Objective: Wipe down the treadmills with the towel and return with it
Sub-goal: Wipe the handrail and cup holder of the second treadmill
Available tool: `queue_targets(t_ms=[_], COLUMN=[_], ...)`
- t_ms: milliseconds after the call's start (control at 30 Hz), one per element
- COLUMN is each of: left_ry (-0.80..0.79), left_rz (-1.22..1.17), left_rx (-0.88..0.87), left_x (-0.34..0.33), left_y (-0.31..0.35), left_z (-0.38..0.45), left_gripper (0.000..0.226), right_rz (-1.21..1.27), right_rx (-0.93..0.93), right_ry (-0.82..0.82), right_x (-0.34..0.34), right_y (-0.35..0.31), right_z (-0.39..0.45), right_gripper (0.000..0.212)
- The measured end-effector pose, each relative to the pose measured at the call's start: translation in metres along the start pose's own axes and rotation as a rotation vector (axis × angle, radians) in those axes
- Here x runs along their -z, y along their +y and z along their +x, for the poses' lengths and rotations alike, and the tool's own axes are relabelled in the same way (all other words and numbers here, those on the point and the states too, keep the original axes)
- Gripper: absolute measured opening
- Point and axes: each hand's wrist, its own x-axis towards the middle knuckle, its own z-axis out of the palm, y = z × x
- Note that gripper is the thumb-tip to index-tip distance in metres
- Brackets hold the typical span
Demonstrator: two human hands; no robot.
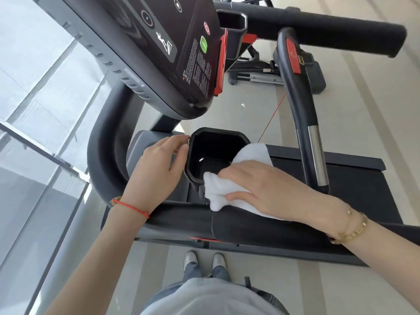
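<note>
Right hand (270, 189) lay over the white towel (229, 192), fingers curled down onto the cloth and thumb tucked under its near edge, so the grip was closed on the towel rather than flat. The towel sat bunched on the near rim of the treadmill's black cup holder (216, 153), trailing onto the padded side handrail (181, 220). Left hand (159, 167) rested against the holder's left rim, fingers loosely bent, thumb and forefinger touching the lip, seemingly steadying it.

Judged step: wiping the cup holder. To do it well, the person would likely need to push a fold of towel down into the well, run it round the inner walls and corners, then finish along the rim and handrail; the left hand bracing helps keep pressure even.

Writing: the console (172, 46) carried a block of small white text, too fine to read. 1 green button (203, 44) and 1 red ring symbol (206, 28) showed; no brand name legible.
</note>
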Motion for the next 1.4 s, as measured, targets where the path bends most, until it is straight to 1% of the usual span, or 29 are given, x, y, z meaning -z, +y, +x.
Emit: queue_targets(t_ms=[67, 100, 133, 167, 233, 300, 333, 367, 400, 500, 567, 633, 733, 800, 900, 1033, 1100, 1233, 1300, 1400], left_ry=[-0.006, -0.009, -0.012, -0.013, -0.01, -0.012, -0.014, -0.014, -0.011, -0.004, 0.0, 0.004, 0.0, -0.005, -0.006, -0.001, 0.003, -0.011, -0.013, -0.002], left_rz=[0.0, 0.003, 0.01, 0.017, 0.039, 0.063, 0.071, 0.076, 0.079, 0.069, 0.074, 0.085, 0.089, 0.089, 0.098, 0.101, 0.104, 0.092, 0.093, 0.092], left_rx=[0.012, 0.011, 0.01, 0.01, 0.016, 0.024, 0.027, 0.029, 0.027, 0.024, 0.022, 0.023, 0.029, 0.027, 0.016, 0.009, 0.007, 0.006, 0.004, 0.001], left_x=[0.001, 0.001, 0.002, 0.002, 0.001, 0.0, -0.001, -0.002, -0.002, -0.003, -0.003, -0.004, -0.003, -0.003, -0.004, -0.004, -0.004, -0.004, -0.003, -0.003], left_y=[0.002, 0.003, 0.004, 0.005, 0.007, 0.008, 0.008, 0.009, 0.009, 0.01, 0.009, 0.009, 0.008, 0.009, 0.009, 0.009, 0.009, 0.009, 0.009, 0.008], left_z=[-0.002, -0.003, -0.003, -0.004, -0.005, -0.006, -0.006, -0.006, -0.006, -0.006, -0.006, -0.005, -0.005, -0.005, -0.003, -0.003, -0.003, -0.003, -0.003, -0.002], left_gripper=[0.037, 0.038, 0.038, 0.039, 0.039, 0.041, 0.042, 0.043, 0.044, 0.041, 0.04, 0.04, 0.043, 0.044, 0.041, 0.037, 0.037, 0.044, 0.044, 0.039], right_rz=[0.041, 0.082, 0.146, 0.223, 0.346, 0.313, 0.259, 0.207, 0.157, -0.048, -0.162, -0.142, 0.049, 0.113, 0.061, -0.075, -0.041, 0.098, 0.09, 0.006], right_rx=[0.087, 0.102, 0.071, -0.005, -0.164, -0.212, -0.202, -0.19, -0.184, -0.209, -0.212, -0.212, -0.289, -0.318, -0.254, -0.178, -0.2, -0.274, -0.259, -0.191], right_ry=[0.014, 0.026, 0.045, 0.087, 0.262, 0.447, 0.48, 0.455, 0.378, 0.069, -0.015, -0.02, -0.019, -0.009, -0.048, -0.091, -0.078, 0.005, 0.003, -0.055], right_x=[0.007, 0.007, 0.008, 0.009, 0.013, 0.018, 0.019, 0.019, 0.016, 0.004, 0.004, 0.006, 0.009, 0.011, 0.012, 0.008, 0.008, 0.006, 0.007, 0.006], right_y=[0.008, 0.012, 0.014, 0.014, 0.018, 0.023, 0.025, 0.027, 0.029, 0.035, 0.039, 0.045, 0.062, 0.067, 0.06, 0.049, 0.054, 0.066, 0.063, 0.054], right_z=[-0.008, -0.01, -0.01, -0.008, -0.003, 0.009, 0.019, 0.03, 0.041, 0.07, 0.082, 0.082, 0.062, 0.05, 0.068, 0.099, 0.089, 0.053, 0.057, 0.086], right_gripper=[0.032, 0.029, 0.026, 0.025, 0.025, 0.025, 0.028, 0.031, 0.035, 0.044, 0.046, 0.044, 0.044, 0.044, 0.045, 0.039, 0.04, 0.045, 0.045, 0.043])
